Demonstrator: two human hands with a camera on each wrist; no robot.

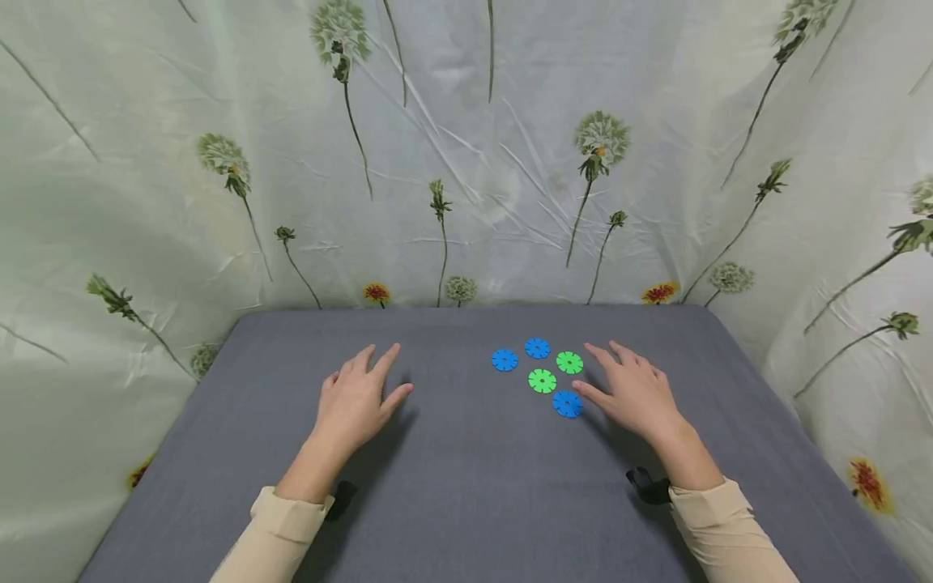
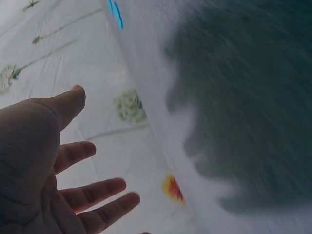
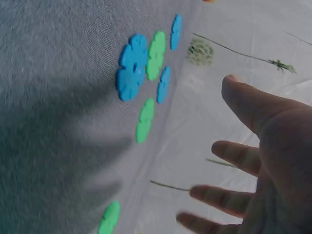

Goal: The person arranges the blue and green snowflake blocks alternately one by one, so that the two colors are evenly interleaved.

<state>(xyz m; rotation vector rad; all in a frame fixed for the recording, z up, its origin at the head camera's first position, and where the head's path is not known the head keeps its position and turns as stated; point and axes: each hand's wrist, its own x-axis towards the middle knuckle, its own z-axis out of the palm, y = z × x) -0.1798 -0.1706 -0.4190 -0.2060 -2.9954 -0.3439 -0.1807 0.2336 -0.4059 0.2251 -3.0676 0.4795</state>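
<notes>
Flat notched plastic discs lie spread on the grey cloth, right of the middle. Three are blue, a front one [image 1: 567, 404], a left one [image 1: 504, 360] and a back one [image 1: 537, 348]. Two green discs [image 1: 543, 381] [image 1: 570, 362] sit among them. The right wrist view has one more green disc [image 3: 109, 217], which the head view does not show. Just right of the group hovers my right hand [image 1: 637, 397], fingers spread, holding nothing. My left hand [image 1: 353, 405] is held over the left half of the cloth, fingers apart and nothing in its grasp.
A grey cloth [image 1: 452, 486] covers the table. Behind it and along both sides hangs a pale curtain [image 1: 496, 194] printed with dandelions. Each wrist wears a small black device, one on the left [image 1: 340, 500] and one on the right [image 1: 647, 486].
</notes>
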